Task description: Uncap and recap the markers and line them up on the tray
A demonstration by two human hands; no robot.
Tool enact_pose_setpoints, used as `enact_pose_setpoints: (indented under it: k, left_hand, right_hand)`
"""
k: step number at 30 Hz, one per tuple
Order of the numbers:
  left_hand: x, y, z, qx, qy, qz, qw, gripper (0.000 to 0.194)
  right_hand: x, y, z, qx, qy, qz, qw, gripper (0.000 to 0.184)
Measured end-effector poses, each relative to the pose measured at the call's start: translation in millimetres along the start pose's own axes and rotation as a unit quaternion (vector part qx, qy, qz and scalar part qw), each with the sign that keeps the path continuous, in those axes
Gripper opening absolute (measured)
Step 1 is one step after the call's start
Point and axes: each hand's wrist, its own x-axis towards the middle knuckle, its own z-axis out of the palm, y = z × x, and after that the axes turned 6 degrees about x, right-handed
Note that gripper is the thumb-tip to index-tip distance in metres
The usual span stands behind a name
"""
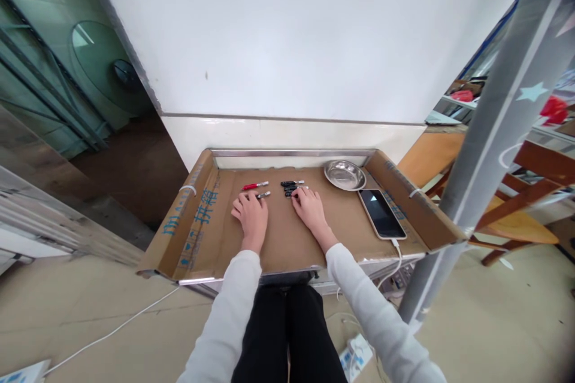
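Note:
On a sheet of cardboard my left hand rests palm down with its fingers spread. Its fingertips touch a dark pen with a silvery end, whose other end they cover. A red pen lies just beyond that hand. To the right, my right hand has its fingers bent down onto the nearest black pen of a small stack of rows, partly hiding it. Another black pen lies at the far side of this group, roughly parallel to it.
A shallow round metal dish stands at the back right. In front of it lies a phone with a white cable. Folded cardboard sides edge the table. A white wall rises behind, and a grey post stands at right.

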Motion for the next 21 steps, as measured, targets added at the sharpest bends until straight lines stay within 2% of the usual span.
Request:
enact_pose_setpoints:
  k: [3,6,8,10,12,15,17,19,21]
  left_hand:
    - [-3.8,-5.0,-6.2,-0.001,-0.028,0.002,1.0,0.016]
    - [-6.0,-7.3,-12.4,-0.09,-0.077,0.069,0.991,0.017]
    - [-7.6,-4.4,-16.2,-0.185,-0.113,0.151,0.964,0.018]
    - [-10.6,2.6,-18.9,-0.243,-0.143,0.228,0.932,0.019]
    - [-14.5,12.3,-19.4,-0.261,-0.154,0.27,0.914,0.019]
    - [-18.3,26.1,-15.2,-0.321,-0.098,0.271,0.902,0.023]
    - [-18.6,31.3,-11.2,-0.376,-0.053,0.248,0.891,0.029]
    - [-17.8,32.7,-8.5,-0.412,-0.04,0.235,0.879,0.031]
    - [-16.7,31.4,-7.7,-0.417,-0.054,0.246,0.873,0.031]
  right_hand:
    - [-5.1,-0.5,-2.5,0.131,0.03,0.025,0.991,0.019]
    - [-11.6,-4.2,-3.4,0.311,0.035,0.058,0.948,0.022]
    - [-14.3,-9.1,-2.3,0.431,0.014,0.099,0.897,0.027]
    - [-16.1,-14.3,-1.0,0.543,-0.018,0.145,0.827,0.031]
    - [-17.5,-17.3,-0.7,0.632,-0.025,0.179,0.754,0.03]
    - [-19.1,-15.5,-3.6,0.722,0.007,0.228,0.653,0.02]
    - [-19.3,-12.1,-6.9,0.756,0.022,0.265,0.598,0.014]
    - [-18.7,-9.6,-9.9,0.775,0.021,0.291,0.561,0.012]
    - [-18.0,-9.1,-11.6,0.788,0.009,0.302,0.537,0.014]
